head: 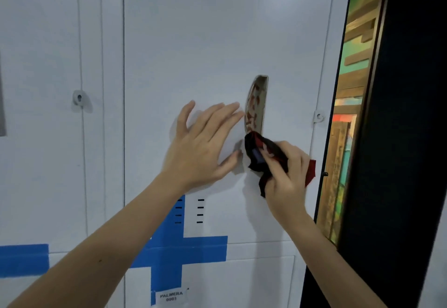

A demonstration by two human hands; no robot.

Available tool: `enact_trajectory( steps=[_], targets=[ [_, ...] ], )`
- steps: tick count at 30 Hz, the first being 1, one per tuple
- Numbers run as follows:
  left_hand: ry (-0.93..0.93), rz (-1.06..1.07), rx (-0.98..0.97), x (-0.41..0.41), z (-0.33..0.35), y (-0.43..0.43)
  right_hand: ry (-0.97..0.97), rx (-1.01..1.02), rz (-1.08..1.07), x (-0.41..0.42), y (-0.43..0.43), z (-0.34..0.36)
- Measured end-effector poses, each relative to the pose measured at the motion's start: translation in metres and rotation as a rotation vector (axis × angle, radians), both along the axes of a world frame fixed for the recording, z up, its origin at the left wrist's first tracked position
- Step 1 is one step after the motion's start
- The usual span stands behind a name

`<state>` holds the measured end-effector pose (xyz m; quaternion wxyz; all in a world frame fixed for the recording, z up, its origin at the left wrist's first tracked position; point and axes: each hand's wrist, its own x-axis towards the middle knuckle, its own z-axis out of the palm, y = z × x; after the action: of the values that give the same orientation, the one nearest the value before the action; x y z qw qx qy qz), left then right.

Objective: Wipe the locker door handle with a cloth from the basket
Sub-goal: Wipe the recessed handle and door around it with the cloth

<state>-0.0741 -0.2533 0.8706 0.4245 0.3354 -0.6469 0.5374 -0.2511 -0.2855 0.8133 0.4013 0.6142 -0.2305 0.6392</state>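
A curved chrome handle stands upright on the white locker door labelled PALMERA 0002. My right hand grips a bunched black and red cloth and holds it against the handle's lower end, which the cloth hides. My left hand lies flat on the door just left of the handle, fingers straight and spread, fingertips close to the chrome. No basket is in view.
A second white locker door with a small lock lies to the left. Blue tape crosses the doors below, above a lower locker labelled PALMERA 0003. A black frame with a colourful gap runs down the right.
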Motion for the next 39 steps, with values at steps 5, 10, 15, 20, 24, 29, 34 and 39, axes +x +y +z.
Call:
enact_trajectory(
  steps=[5, 10, 15, 20, 24, 29, 34, 39],
  targets=[
    [-0.026, 0.051, 0.052, 0.000, 0.000, 0.001, -0.003, -0.016, 0.016, -0.003, -0.001, 0.022],
    [-0.014, 0.102, 0.077, 0.000, 0.000, 0.002, -0.023, 0.017, -0.003, -0.002, 0.000, 0.022],
    [-0.011, 0.122, 0.104, 0.000, 0.001, 0.003, -0.033, 0.060, -0.020, 0.002, 0.002, -0.014],
    [-0.010, 0.119, 0.130, -0.001, 0.001, 0.005, -0.061, 0.082, 0.003, 0.011, 0.008, -0.001],
    [-0.002, 0.104, 0.136, -0.001, 0.001, 0.005, -0.025, 0.038, -0.051, 0.008, 0.004, -0.004],
    [-0.005, 0.111, 0.158, -0.001, 0.002, 0.006, 0.007, -0.028, -0.108, 0.006, 0.000, -0.006],
    [-0.002, 0.093, 0.142, -0.002, 0.001, 0.005, 0.008, -0.016, -0.126, 0.013, 0.006, 0.006],
    [0.005, 0.096, 0.156, -0.003, 0.000, 0.006, 0.002, -0.020, -0.146, 0.004, 0.005, -0.010]
  ],
)
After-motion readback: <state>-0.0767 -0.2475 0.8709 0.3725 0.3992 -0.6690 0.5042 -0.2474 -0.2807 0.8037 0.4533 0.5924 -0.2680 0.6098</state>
